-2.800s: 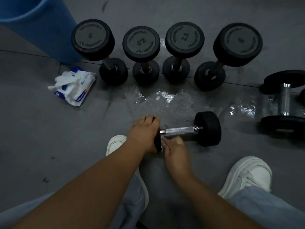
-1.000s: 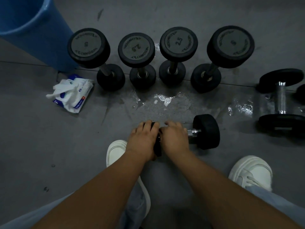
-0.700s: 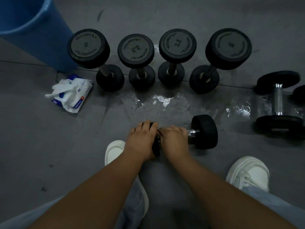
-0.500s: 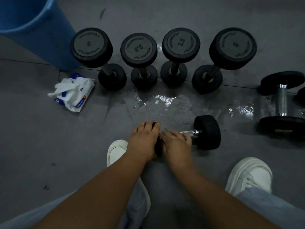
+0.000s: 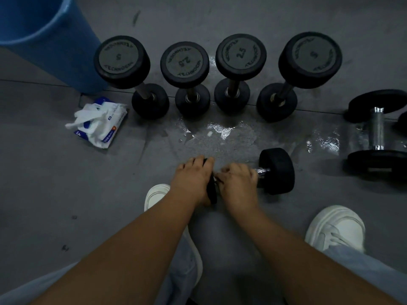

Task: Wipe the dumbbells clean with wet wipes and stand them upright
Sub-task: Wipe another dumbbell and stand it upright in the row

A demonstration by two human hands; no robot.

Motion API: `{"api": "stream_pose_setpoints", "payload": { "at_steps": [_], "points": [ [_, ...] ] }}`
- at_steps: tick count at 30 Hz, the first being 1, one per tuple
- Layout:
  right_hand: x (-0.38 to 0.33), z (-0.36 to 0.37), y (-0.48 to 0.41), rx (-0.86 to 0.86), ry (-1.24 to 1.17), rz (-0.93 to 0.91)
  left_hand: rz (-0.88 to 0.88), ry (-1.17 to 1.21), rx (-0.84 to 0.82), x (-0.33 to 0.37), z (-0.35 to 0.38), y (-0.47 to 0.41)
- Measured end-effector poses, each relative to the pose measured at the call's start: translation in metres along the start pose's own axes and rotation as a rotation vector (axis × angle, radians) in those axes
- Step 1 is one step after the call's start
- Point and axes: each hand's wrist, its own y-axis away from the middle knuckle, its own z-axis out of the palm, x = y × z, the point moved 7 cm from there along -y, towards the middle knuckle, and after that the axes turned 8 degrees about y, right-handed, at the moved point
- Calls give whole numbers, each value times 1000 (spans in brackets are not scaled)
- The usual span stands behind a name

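A small black dumbbell (image 5: 276,171) lies on its side on the grey floor in front of me. My left hand (image 5: 192,177) is curled over its left weight head and steadies it. My right hand (image 5: 236,182) wraps around the chrome handle, covering most of it; any wipe under it is hidden. Several black dumbbells (image 5: 240,56) stand upright in a row behind, marked 5 and 2.5. A pack of wet wipes (image 5: 100,122) with wipes pulled out lies at the left.
A blue bucket (image 5: 44,36) stands at the back left. Another dumbbell (image 5: 377,133) lies on its side at the right edge. Wet patches (image 5: 218,130) shine on the floor. My white shoes (image 5: 335,227) flank the hands.
My right hand has slid along the handle between the left head and the right head, first covering it, then drawing back, now covering it again. The left hand stays on the left head.
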Motion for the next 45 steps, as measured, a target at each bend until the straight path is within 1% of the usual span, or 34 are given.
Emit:
{"api": "stream_pose_setpoints", "payload": {
  "at_steps": [1,4,6,8,11,12,13,14,16,17,18,19,20,21,22,24,26,28,31,33,36,38,41,45],
  "points": [
    [0,-1,0,-15,8,28,-3,-4,7,-1,0,0],
    [-4,-1,-18,-185,119,78,5,-22,16,0,3,2],
    [-10,0,-33,-249,105,72,9,-24,32,-2,3,2],
    [-17,0,-28,-283,13,37,11,-22,11,-1,3,2],
    [-6,4,-2,-319,-136,44,9,-15,5,-2,2,0],
    [1,8,9,-346,-203,74,9,-3,-6,-1,1,-1],
    [8,16,19,-394,-325,165,8,8,-14,-2,0,-2],
    [13,25,30,-437,-510,341,7,11,-17,-2,-1,-3],
    [16,55,51,-502,-1048,914,5,3,-10,-2,-1,-1],
    [6,69,57,-517,-1323,1146,5,2,10,-1,0,1],
    [-4,80,55,-484,-1558,1299,7,7,34,-1,2,3],
    [-12,84,50,-450,-1718,1381,10,13,52,0,3,5],
    [-17,83,47,-424,-1801,1402,15,18,63,1,4,5],
    [-18,78,47,-404,-1833,1373,18,18,67,1,5,4],
    [-17,75,52,-393,-1819,1339,20,14,68,0,5,3],
    [-16,74,64,-442,-1753,1267,17,12,53,-2,4,0],
    [-14,82,64,-490,-1726,1256,15,17,34,-3,4,-2],
    [-10,83,58,-504,-1666,1262,14,11,38,-2,4,-1],
    [-4,75,56,-514,-1600,1188,18,11,51,-1,3,1],
    [-3,67,58,-515,-1599,1159,17,7,48,0,2,2],
    [-6,62,56,-493,-1605,1219,8,0,31,1,2,2],
    [-13,60,56,-473,-1628,1205,12,7,36,1,2,2],
    [-24,61,53,-472,-1601,1187,21,18,77,2,3,5],
    [-31,58,41,-479,-1663,1308,19,28,93,2,4,4]
  ]
}}
